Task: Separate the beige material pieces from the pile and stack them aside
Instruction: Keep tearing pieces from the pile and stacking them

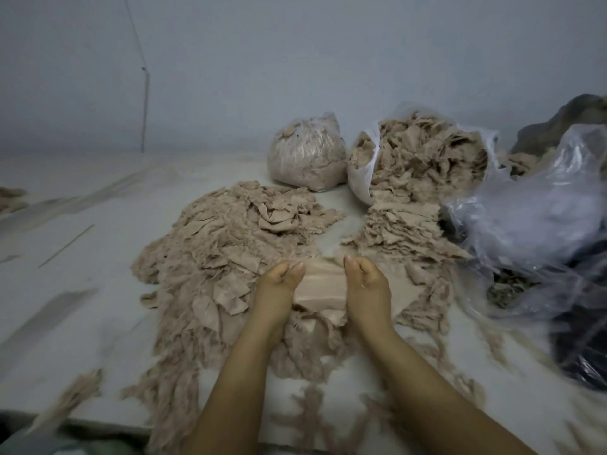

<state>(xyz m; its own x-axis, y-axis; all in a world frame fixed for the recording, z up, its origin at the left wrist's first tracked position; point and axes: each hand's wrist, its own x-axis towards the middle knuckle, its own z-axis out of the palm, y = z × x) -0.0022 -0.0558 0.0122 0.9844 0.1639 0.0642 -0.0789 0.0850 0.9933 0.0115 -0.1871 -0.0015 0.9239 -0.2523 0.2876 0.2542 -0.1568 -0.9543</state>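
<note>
Beige material pieces (320, 289) are between our two hands, a small flat bundle held just above the big pile (230, 251). We grip this bundle from both sides: our left hand (279, 284) pinches its left edge with the thumb on top and the fingers curled under, and our right hand (366, 282) pinches its right edge in the same way. The bundle lies at the near side of the pile, touching the loose scraps under it. Behind the pile, to the right, we see a layered stack (399, 231) of flat beige pieces, lying at the mouth of an open plastic bag (420, 156) full of scraps. Behind the pile stands a tied bag (307, 152) also. Right of the pile lies crumpled clear plastic (532, 221). All rests on a pale table (82, 257). We can read no writing or label anywhere.
</note>
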